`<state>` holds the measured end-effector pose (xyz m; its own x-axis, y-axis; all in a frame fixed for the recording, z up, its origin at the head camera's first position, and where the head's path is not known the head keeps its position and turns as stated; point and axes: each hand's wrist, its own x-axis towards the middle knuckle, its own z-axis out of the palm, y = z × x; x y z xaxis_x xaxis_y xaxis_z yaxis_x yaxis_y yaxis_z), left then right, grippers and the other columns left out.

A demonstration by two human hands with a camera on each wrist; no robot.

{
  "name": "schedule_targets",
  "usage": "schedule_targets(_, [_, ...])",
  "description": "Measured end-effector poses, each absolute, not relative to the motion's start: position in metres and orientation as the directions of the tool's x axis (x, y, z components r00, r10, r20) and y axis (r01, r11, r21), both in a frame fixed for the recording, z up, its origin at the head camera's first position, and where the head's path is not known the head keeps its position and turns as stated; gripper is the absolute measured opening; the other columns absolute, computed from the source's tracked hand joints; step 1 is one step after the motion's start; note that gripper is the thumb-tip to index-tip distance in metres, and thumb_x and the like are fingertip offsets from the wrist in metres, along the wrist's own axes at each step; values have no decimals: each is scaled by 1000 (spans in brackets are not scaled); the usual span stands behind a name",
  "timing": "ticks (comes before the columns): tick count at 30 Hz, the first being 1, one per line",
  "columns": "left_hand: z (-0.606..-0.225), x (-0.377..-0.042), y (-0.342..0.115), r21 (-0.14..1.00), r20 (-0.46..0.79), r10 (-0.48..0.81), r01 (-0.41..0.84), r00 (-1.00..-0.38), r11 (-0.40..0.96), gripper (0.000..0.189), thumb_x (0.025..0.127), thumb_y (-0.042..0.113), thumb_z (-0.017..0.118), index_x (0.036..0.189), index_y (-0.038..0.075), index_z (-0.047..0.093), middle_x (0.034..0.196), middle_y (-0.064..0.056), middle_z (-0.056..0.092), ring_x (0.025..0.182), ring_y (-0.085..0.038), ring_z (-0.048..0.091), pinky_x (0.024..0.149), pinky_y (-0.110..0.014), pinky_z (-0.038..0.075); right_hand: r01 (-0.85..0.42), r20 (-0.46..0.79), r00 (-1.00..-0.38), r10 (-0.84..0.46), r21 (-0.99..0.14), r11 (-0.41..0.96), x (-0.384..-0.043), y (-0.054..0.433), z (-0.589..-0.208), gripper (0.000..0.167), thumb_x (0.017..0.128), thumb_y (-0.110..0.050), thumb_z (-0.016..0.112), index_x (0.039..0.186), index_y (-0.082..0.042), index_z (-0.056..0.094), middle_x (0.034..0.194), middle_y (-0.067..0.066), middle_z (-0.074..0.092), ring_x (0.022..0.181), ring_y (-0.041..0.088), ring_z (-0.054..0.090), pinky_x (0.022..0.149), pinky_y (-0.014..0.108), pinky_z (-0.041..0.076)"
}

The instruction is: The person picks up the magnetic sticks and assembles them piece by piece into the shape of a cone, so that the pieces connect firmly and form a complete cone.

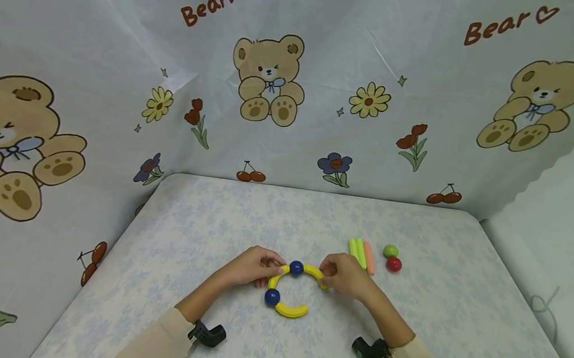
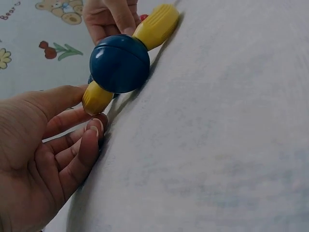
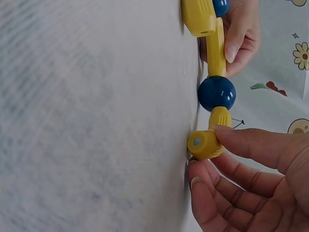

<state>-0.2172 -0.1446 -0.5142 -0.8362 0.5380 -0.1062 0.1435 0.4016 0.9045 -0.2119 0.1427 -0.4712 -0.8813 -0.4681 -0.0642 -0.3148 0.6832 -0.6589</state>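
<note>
Three curved yellow rods and two blue balls form a partial ring on the table, with a gap at the lower right. My left hand (image 1: pixel 252 266) pinches the left yellow rod (image 1: pixel 274 281), which runs between the far blue ball (image 1: pixel 297 268) and the near blue ball (image 1: pixel 272 297). On the other side, my right hand (image 1: pixel 349 276) grips the right yellow rod (image 1: pixel 313 271) near its free end, thumb on top in the right wrist view, where the rod's round end face (image 3: pixel 197 142) shows. The near yellow rod (image 1: pixel 292 311) lies untouched by either hand, joined to the near ball.
Beyond my right hand lie two lime-green sticks (image 1: pixel 357 253) and an orange stick (image 1: pixel 369 258). A green ball (image 1: pixel 390 251) and a red ball (image 1: pixel 394 264) sit to their right. A bear-print curtain (image 1: pixel 289 145) rises behind the table (image 1: pixel 243 215).
</note>
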Motion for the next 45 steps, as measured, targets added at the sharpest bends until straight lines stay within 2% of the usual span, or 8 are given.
schedule_targets(10, [-505, -218, -153, 889, -160, 603, 152, -781, 432, 28, 95, 27, 75, 118, 11, 74, 71, -5, 70, 49, -16, 61, 48, -29, 54, -339, -49, -873, -485, -654, 677, -221, 135, -472, 13, 84, -1, 81, 95, -8, 76, 80, -3, 66, 73, 11, 58, 62, 24, 51])
schedule_targets(24, [-496, -213, -151, 868, -228, 598, 119, -768, 483, 13, 91, 27, 79, 98, 16, 77, 74, -5, 72, 53, -17, 61, 52, -29, 53, -377, -12, -856, -518, -671, 638, -231, 129, -479, 13, 87, -6, 80, 100, -8, 78, 83, -3, 68, 74, 11, 60, 63, 24, 52])
schedule_targets(29, [-490, -216, -157, 846, -222, 573, 136, -789, 515, 14, 94, 33, 76, 98, 20, 77, 74, -7, 71, 54, -19, 63, 52, -32, 55, -346, -3, -889, -458, -651, 676, -223, 132, -471, 12, 90, -12, 78, 100, -6, 76, 83, -2, 67, 76, 13, 60, 62, 27, 52])
schedule_targets(33, [-489, -223, -155, 835, -168, 536, 170, -827, 524, 21, 99, 32, 69, 110, 15, 75, 79, -7, 70, 55, -22, 63, 51, -33, 54, -270, -34, -925, -379, -644, 716, -207, 144, -463, 10, 92, -18, 77, 95, -9, 75, 80, -3, 65, 72, 13, 59, 59, 28, 51])
schedule_targets(37, [-484, -234, -143, 808, -108, 520, 230, -847, 542, 30, 100, 31, 67, 123, 11, 71, 89, -3, 70, 61, -24, 64, 52, -31, 52, -197, -102, -933, -345, -658, 727, -189, 156, -463, 14, 92, -25, 77, 88, -11, 75, 72, -1, 65, 62, 13, 58, 54, 27, 48])
schedule_targets(40, [-480, -243, -132, 767, -81, 523, 282, -849, 577, 31, 99, 31, 69, 124, 13, 72, 94, 2, 69, 70, -20, 66, 58, -29, 53, -151, -160, -927, -338, -668, 729, -177, 159, -465, 22, 93, -31, 76, 82, -12, 75, 66, 0, 65, 56, 14, 57, 50, 27, 45])
schedule_targets(45, [-479, -250, -114, 704, -67, 556, 355, -828, 614, 27, 97, 32, 71, 119, 16, 75, 94, 8, 68, 81, -10, 64, 66, -27, 53, -176, -204, -902, -381, -632, 755, -161, 152, -468, 31, 92, -40, 75, 71, -16, 73, 60, -5, 62, 52, 11, 55, 48, 26, 42])
